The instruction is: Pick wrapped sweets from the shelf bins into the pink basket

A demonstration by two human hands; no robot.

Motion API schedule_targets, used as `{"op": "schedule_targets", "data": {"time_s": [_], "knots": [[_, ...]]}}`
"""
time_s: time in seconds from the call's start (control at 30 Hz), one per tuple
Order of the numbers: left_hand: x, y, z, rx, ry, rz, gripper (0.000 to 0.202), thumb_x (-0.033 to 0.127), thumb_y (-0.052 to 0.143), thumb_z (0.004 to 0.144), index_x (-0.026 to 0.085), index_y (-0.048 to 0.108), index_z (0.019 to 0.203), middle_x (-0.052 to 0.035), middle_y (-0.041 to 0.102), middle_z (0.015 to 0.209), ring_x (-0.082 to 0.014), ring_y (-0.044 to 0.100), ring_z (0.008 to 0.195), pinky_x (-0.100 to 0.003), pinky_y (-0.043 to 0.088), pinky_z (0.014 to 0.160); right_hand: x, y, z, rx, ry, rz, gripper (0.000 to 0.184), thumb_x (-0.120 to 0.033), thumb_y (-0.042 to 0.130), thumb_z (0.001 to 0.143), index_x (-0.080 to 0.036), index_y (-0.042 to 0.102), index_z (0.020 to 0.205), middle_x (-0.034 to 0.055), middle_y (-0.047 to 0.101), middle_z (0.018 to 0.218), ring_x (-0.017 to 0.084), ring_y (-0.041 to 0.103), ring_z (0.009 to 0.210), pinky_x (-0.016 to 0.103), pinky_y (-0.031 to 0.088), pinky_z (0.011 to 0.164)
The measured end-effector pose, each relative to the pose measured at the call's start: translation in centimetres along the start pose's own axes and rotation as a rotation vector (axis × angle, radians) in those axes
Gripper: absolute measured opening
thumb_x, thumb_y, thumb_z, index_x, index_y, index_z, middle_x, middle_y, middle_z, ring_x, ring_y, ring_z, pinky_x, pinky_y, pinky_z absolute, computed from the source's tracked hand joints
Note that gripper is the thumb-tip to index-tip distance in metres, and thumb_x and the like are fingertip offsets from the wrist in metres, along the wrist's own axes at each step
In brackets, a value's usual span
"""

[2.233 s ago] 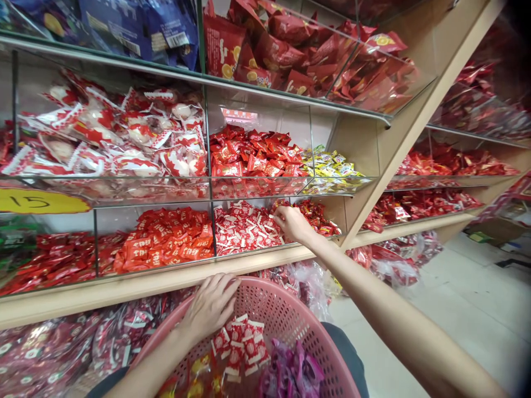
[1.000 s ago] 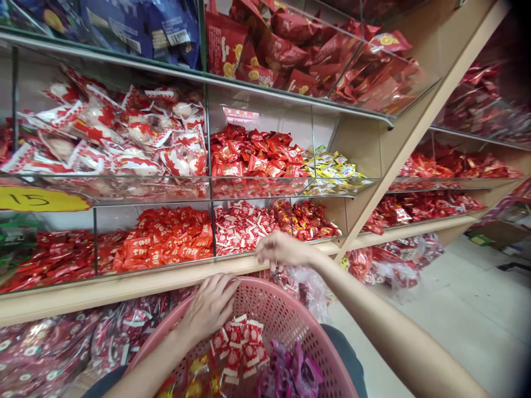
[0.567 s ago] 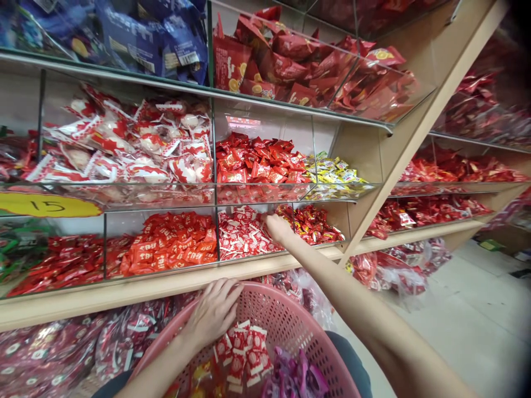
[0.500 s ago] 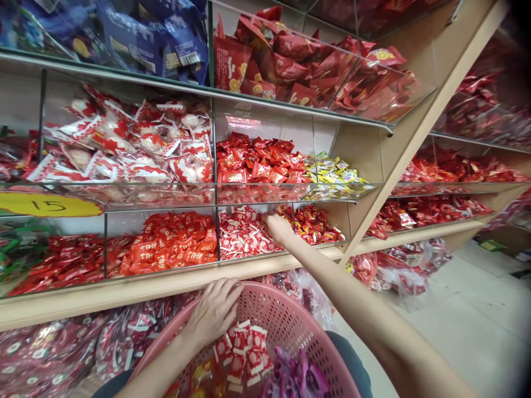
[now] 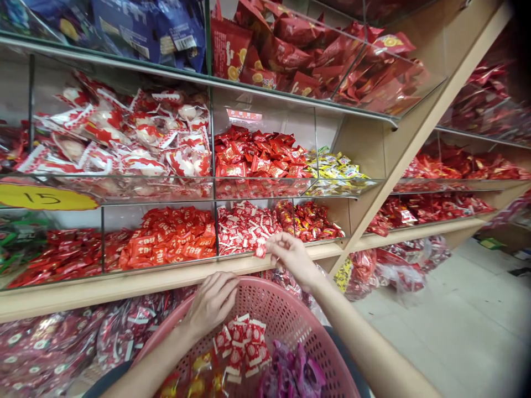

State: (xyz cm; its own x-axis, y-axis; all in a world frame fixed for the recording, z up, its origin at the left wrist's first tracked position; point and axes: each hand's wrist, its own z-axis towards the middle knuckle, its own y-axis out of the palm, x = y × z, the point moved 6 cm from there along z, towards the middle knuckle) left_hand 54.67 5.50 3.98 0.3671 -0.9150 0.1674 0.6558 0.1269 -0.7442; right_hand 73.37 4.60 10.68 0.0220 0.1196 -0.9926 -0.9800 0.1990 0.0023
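Pinched in the fingertips of my right hand [image 5: 292,257] is a small red-and-white wrapped candy [image 5: 260,249], held just in front of the shelf's lower edge. Behind it a bin holds a heap of matching red-and-white candies [image 5: 246,224]. My left hand [image 5: 213,301] rests over the far left rim of a pink perforated basket [image 5: 286,301], its fingers closed on the rim. Inside the basket lie several red-and-white candies [image 5: 244,345], purple-wrapped candies [image 5: 292,370] and yellow-wrapped candies [image 5: 201,376].
Orange-red candies [image 5: 172,237] fill the bin to the left, and dark red ones [image 5: 315,221] the bin to the right. Clear dividers and a wooden shelf edge [image 5: 136,284] front the bins. Bagged candies [image 5: 53,342] lie below. A yellow price tag [image 5: 45,196] hangs at left.
My right hand has come out of the red-and-white candy bin toward me, now with one candy in its fingertips. My left hand stays on the basket rim.
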Motion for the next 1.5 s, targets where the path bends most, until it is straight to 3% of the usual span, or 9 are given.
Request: {"op": "schedule_targets", "data": {"time_s": [0.17,0.3,0.47,0.57,0.7,0.83,0.93,1.5], "knots": [[0.4,-0.7,0.1,0.066,-0.173,-0.291,0.018,0.018,0.042,0.092,0.017,0.059,0.095,-0.006,0.064,0.094,-0.0167,0.06,0.091,-0.027,0.046,0.082,4.7,2.3,-2.8,-0.071,0.141,0.182,0.035,-0.045,0.073,0.067,-0.016,0.057,0.079,-0.0046,0.057,0.054,0.006,0.047,0.042,0.016,0.032,0.038],[0.6,-0.2,-0.1,0.03,-0.258,-0.351,0.015,0.022,0.04,0.093,0.019,0.055,0.095,-0.0042,0.063,0.094,-0.0157,0.06,0.088,-0.025,0.046,0.079,6.2,3.3,-3.1,-0.119,0.166,0.225,0.036,-0.045,0.074,0.065,-0.016,0.058,0.079,-0.0036,0.06,0.06,0.007,0.052,0.046,0.016,0.034,0.039],[0.8,0.3,0.0,0.014,-0.272,-0.406,0.014,0.021,0.038,0.095,0.019,0.052,0.092,-0.0021,0.058,0.086,-0.0133,0.058,0.08,-0.024,0.045,0.075,6.3,3.3,-3.1,-0.142,0.16,0.238,0.036,-0.045,0.074,0.066,-0.018,0.059,0.084,-0.0034,0.062,0.065,0.007,0.053,0.047,0.017,0.034,0.039],[0.9,0.7,0.0,-0.024,-0.244,-0.404,0.013,0.021,0.039,0.095,0.02,0.051,0.092,-0.0014,0.058,0.084,-0.0129,0.057,0.079,-0.023,0.044,0.076,6.4,3.1,-3.0,-0.157,0.16,0.214,0.039,-0.045,0.074,0.066,-0.019,0.063,0.093,-0.0039,0.062,0.067,0.005,0.046,0.044,0.018,0.028,0.039],[1.3,1.0,0.0,-0.069,-0.196,-0.403,0.013,0.02,0.039,0.095,0.02,0.051,0.092,-0.0009,0.058,0.084,-0.0126,0.058,0.078,-0.022,0.043,0.074,6.9,2.9,-3.0,-0.156,0.196,0.187,0.033,-0.046,0.075,0.065,-0.016,0.069,0.077,-0.0043,0.058,0.058,0.003,0.03,0.042,0.021,0.019,0.04],[1.4,0.7,0.2,-0.058,-0.202,-0.416,0.015,0.02,0.037,0.095,0.019,0.051,0.089,-0.0001,0.057,0.079,-0.0118,0.056,0.073,-0.022,0.042,0.071,7.3,2.7,-3.1,-0.114,0.212,0.221,0.033,-0.047,0.076,0.063,-0.017,0.071,0.075,-0.006,0.05,0.05,0.004,0.024,0.043,0.023,0.013,0.042],[1.4,0.5,0.3,-0.054,-0.213,-0.433,0.017,0.021,0.037,0.095,0.019,0.052,0.088,-0.0007,0.058,0.078,-0.0121,0.056,0.072,-0.022,0.042,0.07,7.4,2.6,-3.2,-0.098,0.23,0.245,0.032,-0.046,0.076,0.063,-0.017,0.072,0.075,-0.0071,0.044,0.047,0.004,0.023,0.044,0.023,0.012,0.043],[1.5,0.1,1.0,-0.04,-0.356,-0.548,0.022,0.027,0.041,0.094,0.018,0.052,0.077,0.0019,0.053,0.068,-0.0109,0.05,0.063,-0.02,0.041,0.062,7.5,3.1,-3.5,-0.056,0.263,0.422,0.031,-0.043,0.079,0.061,-0.016,0.068,0.072,-0.0078,0.041,0.046,0.004,0.023,0.044,0.023,0.011,0.044]]}}
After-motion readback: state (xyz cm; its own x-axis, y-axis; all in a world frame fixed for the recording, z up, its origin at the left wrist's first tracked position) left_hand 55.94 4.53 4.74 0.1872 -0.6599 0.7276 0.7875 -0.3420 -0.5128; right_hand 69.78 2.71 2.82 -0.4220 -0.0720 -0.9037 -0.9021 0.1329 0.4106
